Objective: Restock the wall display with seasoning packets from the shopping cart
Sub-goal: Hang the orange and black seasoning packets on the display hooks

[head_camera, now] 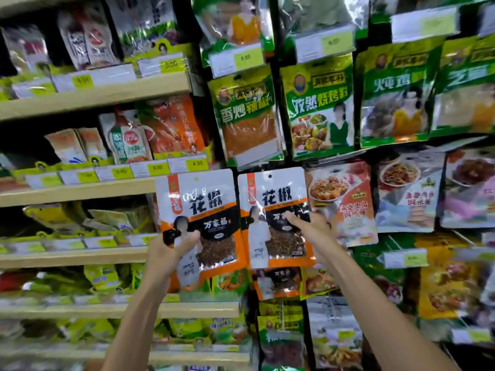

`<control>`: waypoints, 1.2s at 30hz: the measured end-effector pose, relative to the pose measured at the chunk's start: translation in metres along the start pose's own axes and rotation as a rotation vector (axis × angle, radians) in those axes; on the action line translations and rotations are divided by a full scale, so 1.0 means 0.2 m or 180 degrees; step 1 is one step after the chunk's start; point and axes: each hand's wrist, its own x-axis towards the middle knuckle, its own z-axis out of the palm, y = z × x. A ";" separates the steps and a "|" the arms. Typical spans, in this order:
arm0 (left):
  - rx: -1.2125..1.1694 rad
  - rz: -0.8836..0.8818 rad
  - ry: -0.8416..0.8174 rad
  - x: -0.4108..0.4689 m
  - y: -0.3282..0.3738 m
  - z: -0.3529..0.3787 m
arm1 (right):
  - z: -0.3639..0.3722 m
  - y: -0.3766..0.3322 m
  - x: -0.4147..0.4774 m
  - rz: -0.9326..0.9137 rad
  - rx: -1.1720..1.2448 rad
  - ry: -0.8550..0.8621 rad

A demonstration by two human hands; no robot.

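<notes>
Two seasoning packets are up at the shelving, one in each hand, and from my remote seat I judge the restock to be mid-way rather than near its end.

At far left the wooden shelves (93,95) carry their own pouches and price tags, and nothing there concerns me. Next comes my left hand (168,253), thumb across the front and fingers behind the lower corner of the left packet (203,207), which it holds upright in front of the shelf edge, not hung on anything.

Just beside it is the right packet (276,194), of the same orange, white and black kind. Its hang hole (270,176) shows dark at the top. I cannot tell whether a peg passes through it; it may be only lined up. My right hand (313,231) grips this one at its right edge, a finger laid over the front.

Below it a hanging packet (278,283) of the same kind marks the column on the wall display (273,30) where these belong, under the green packets (318,108).

Left to do: seat both packets on a peg, then fetch more. The shopping cart is out of view, so I cannot count what remains.
</notes>
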 end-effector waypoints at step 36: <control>-0.0444 -0.0159 -0.0413 0.15 -0.24 0.21 | 0.12 0.27 0.20 -0.0584 -0.1207 0.0905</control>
